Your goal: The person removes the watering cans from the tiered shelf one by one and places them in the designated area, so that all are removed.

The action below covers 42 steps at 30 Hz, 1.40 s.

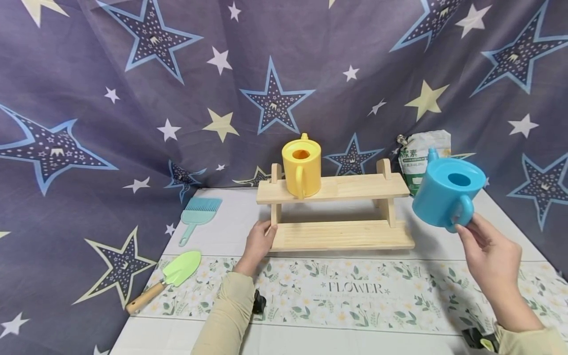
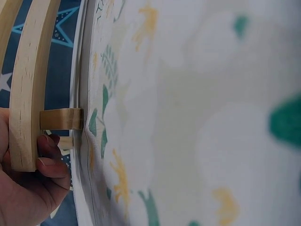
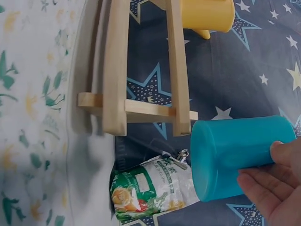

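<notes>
In the head view my right hand (image 1: pixel 492 264) pinches the handle of a blue watering can (image 1: pixel 437 197), held in the air to the right of a two-tier wooden shelf (image 1: pixel 341 235). The right wrist view shows the blue can (image 3: pixel 235 155) from its base side, with my fingers (image 3: pixel 268 190) at its far end. My left hand (image 1: pixel 259 241) grips the left end of the lower board. Up close, its fingers (image 2: pixel 54 169) curl round the board's edge (image 2: pixel 26 94). A yellow watering can (image 1: pixel 306 170) stands upright on the left part of the upper board.
Behind the shelf's right end leans a green and white bag (image 1: pixel 417 158) with a metal clip. At left lie a teal brush (image 1: pixel 199 212) and a green trowel (image 1: pixel 182 268) with a wooden handle. A star-patterned curtain (image 1: pixel 248 39) hangs behind the table.
</notes>
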Each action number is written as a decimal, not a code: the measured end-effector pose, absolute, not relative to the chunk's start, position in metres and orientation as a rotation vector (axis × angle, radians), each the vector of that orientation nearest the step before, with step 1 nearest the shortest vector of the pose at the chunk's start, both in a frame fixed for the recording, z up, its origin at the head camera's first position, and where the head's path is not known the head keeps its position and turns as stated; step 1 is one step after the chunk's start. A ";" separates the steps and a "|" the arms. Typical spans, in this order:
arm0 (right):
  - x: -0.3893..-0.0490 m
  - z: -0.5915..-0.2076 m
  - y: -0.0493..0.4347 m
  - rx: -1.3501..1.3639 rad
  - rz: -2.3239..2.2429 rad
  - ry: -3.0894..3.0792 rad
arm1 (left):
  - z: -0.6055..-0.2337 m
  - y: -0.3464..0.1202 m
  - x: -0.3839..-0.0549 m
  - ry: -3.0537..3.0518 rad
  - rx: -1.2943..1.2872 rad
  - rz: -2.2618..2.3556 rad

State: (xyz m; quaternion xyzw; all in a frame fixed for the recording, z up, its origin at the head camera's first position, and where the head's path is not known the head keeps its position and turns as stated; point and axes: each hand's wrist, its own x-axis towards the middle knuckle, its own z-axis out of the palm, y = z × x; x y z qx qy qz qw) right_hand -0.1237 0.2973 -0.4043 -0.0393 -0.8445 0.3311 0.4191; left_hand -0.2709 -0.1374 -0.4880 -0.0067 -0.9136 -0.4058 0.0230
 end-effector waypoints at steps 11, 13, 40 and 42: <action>-0.118 -0.420 0.305 -0.139 0.826 -2.184 | -0.488 -0.138 -0.271 -2.828 -0.023 -1.276; -0.117 -0.423 0.307 -0.150 0.825 -2.200 | -0.488 -0.138 -0.271 -2.828 -0.019 -1.280; -0.112 -0.455 0.317 -0.340 0.811 -2.411 | -0.488 -0.138 -0.270 -2.816 -0.039 -1.270; -0.112 -0.457 0.318 -0.347 0.814 -2.427 | -0.488 -0.138 -0.270 -2.815 -0.037 -1.270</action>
